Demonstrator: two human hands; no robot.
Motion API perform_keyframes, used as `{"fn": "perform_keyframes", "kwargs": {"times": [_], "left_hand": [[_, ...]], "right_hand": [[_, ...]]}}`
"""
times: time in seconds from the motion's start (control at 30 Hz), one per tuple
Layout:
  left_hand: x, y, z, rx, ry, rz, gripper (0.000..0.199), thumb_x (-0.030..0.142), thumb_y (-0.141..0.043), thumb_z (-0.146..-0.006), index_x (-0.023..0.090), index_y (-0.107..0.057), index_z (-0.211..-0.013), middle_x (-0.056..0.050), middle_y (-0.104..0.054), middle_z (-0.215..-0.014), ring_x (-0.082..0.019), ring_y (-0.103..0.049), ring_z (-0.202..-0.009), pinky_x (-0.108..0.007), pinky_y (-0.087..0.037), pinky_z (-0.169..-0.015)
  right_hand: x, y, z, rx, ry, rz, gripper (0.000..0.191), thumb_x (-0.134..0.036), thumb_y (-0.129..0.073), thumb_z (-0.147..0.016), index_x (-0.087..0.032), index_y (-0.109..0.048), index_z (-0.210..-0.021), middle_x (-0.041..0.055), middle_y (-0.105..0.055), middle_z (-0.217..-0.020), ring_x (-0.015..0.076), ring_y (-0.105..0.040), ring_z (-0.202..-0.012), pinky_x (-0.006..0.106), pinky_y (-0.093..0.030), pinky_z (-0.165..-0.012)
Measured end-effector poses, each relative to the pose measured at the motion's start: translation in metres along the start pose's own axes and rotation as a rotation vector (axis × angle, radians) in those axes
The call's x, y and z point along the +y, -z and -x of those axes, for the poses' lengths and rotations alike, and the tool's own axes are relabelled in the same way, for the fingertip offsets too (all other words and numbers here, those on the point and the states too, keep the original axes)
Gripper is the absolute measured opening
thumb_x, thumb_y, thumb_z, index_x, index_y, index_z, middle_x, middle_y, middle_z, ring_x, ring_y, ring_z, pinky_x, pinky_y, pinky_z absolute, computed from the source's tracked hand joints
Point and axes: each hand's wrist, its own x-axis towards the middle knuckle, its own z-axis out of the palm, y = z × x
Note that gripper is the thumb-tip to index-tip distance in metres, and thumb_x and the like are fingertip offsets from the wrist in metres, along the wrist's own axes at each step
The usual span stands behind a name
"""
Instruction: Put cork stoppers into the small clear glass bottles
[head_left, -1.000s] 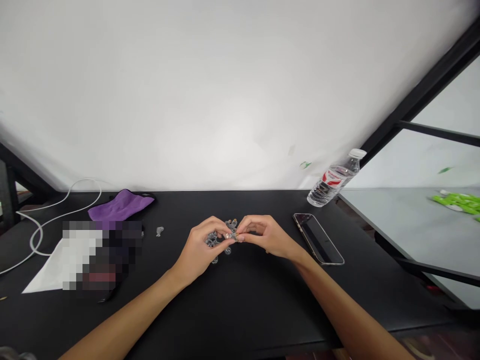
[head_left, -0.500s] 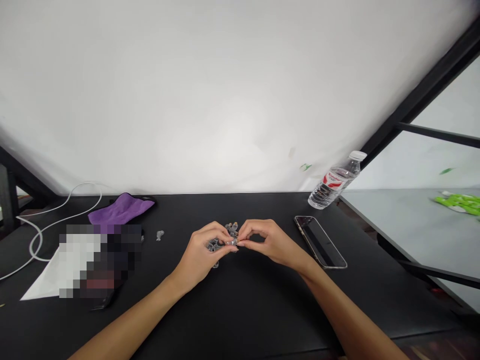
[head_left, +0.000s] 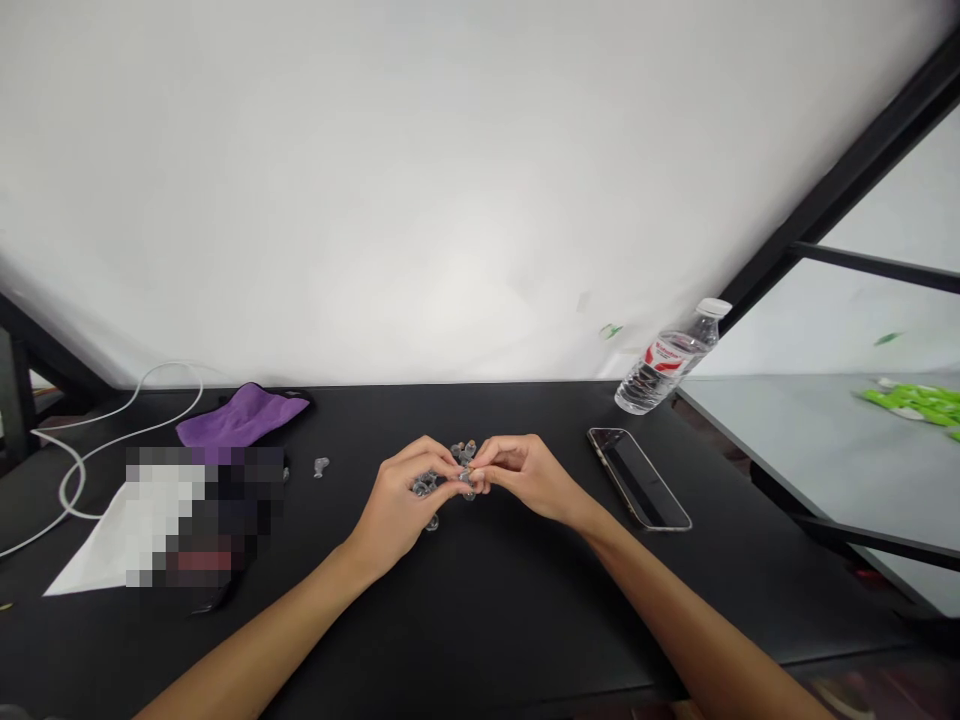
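Note:
My left hand (head_left: 409, 490) and my right hand (head_left: 529, 478) meet over the middle of the black tabletop. Thumb and fingers of both pinch one small clear plastic piece (head_left: 466, 476), mostly covered by the fingertips. Behind and below the fingers lies a cluster of similar clear pieces (head_left: 424, 485), partly hidden by my left hand. A single clear piece (head_left: 321, 467) rests apart, to the left of my left hand.
To the right lie a smartphone (head_left: 639, 480) and a tilted-looking water bottle (head_left: 667, 365) near the wall. At left are a purple cloth (head_left: 244, 416), a white cable (head_left: 75, 485) and a white sheet (head_left: 97, 555) beside a blurred-out patch. A black frame (head_left: 832, 190) rises at right.
My right hand's fingers have shifted slightly left and closed in on my left fingertips, covering more of the small clear piece. My left hand stays nearly in place.

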Motion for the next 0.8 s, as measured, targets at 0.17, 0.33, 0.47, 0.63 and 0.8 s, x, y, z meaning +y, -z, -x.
{"fn": "perform_keyframes", "kwargs": {"times": [0.17, 0.33, 0.47, 0.63, 0.8], "left_hand": [[-0.0003, 0.0007, 0.0008, -0.021, -0.074, -0.062, 0.004, 0.024, -0.075, -0.091, 0.020, -0.073, -0.089, -0.005, -0.067, -0.092, -0.018, -0.066, -0.083, -0.032, -0.054, -0.077], [0.0010, -0.0020, -0.0007, -0.002, 0.131, 0.064, 0.027, 0.028, -0.081, -0.085, 0.023, -0.071, -0.110, -0.005, -0.068, -0.100, -0.018, -0.070, -0.089, -0.033, -0.057, -0.085], [0.0023, -0.0018, -0.0027, -0.054, 0.312, 0.200, 0.017, 0.031, -0.075, -0.091, 0.019, -0.072, -0.103, -0.004, -0.072, -0.086, -0.018, -0.073, -0.082, -0.029, -0.058, -0.078], [0.0004, -0.0012, -0.0008, -0.025, 0.171, 0.113, 0.006, 0.024, -0.072, -0.093, 0.019, -0.075, -0.092, -0.002, -0.070, -0.085, -0.016, -0.071, -0.077, -0.028, -0.056, -0.075], [-0.0034, -0.0008, 0.0006, -0.056, 0.069, -0.040, 0.005, 0.022, -0.071, -0.094, 0.019, -0.074, -0.091, -0.002, -0.069, -0.084, -0.015, -0.068, -0.077, -0.027, -0.053, -0.072]], "right_hand": [[-0.0015, -0.0024, -0.0013, -0.012, -0.031, -0.004, 0.027, -0.040, -0.083, -0.082, -0.015, -0.073, -0.084, 0.0035, -0.074, -0.071, 0.0157, -0.068, -0.065, 0.030, -0.056, -0.067], [-0.0023, -0.0010, -0.0005, 0.032, 0.025, 0.060, 0.025, -0.039, -0.083, -0.083, -0.016, -0.075, -0.090, 0.0024, -0.072, -0.075, 0.0161, -0.068, -0.069, 0.031, -0.057, -0.070], [-0.0014, 0.0014, 0.0000, 0.050, 0.074, 0.056, 0.022, -0.036, -0.083, -0.083, -0.017, -0.075, -0.091, 0.0038, -0.073, -0.082, 0.0180, -0.070, -0.076, 0.032, -0.057, -0.073], [0.0000, -0.0011, -0.0005, 0.025, 0.084, 0.021, 0.019, -0.034, -0.082, -0.084, -0.017, -0.074, -0.088, 0.0035, -0.071, -0.080, 0.0173, -0.069, -0.074, 0.031, -0.056, -0.071], [0.0009, -0.0016, 0.0008, 0.014, 0.028, 0.066, 0.023, -0.037, -0.080, -0.086, -0.016, -0.070, -0.086, 0.0023, -0.070, -0.076, 0.0169, -0.067, -0.073, 0.031, -0.054, -0.071]]}}
